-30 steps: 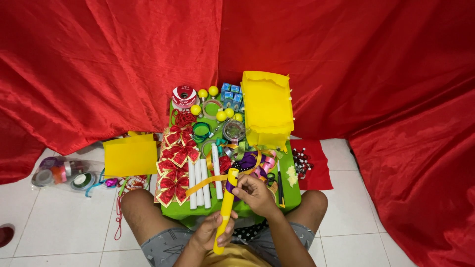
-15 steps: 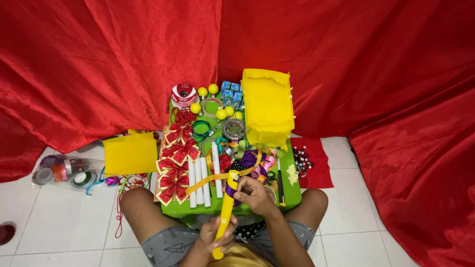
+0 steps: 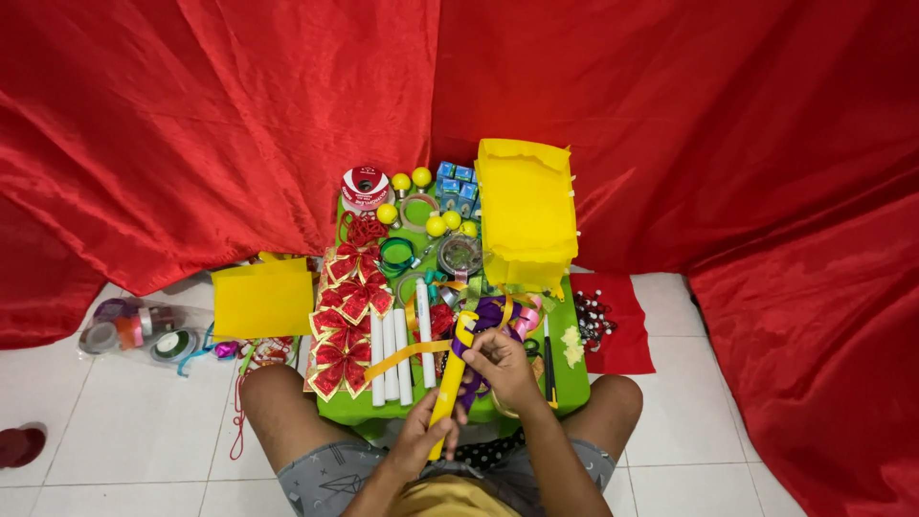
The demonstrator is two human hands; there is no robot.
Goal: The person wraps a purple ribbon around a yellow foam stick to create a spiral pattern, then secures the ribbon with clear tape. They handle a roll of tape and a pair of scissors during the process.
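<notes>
Over green table (image 3: 574, 383), left hand (image 3: 421, 442) gripping yellow stick (image 3: 450, 383), right hand (image 3: 503, 364) pinching purple ribbon (image 3: 488, 314)

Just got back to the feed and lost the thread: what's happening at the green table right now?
A person sits cross-legged on the tiled floor at a low green table crowded with craft supplies. The left hand grips the lower end of a yellow stick, held upright. The right hand is at the stick's top, working purple ribbon and gold ribbon around it. Red bows, white tubes and a yellow paper box lie on the table.
</notes>
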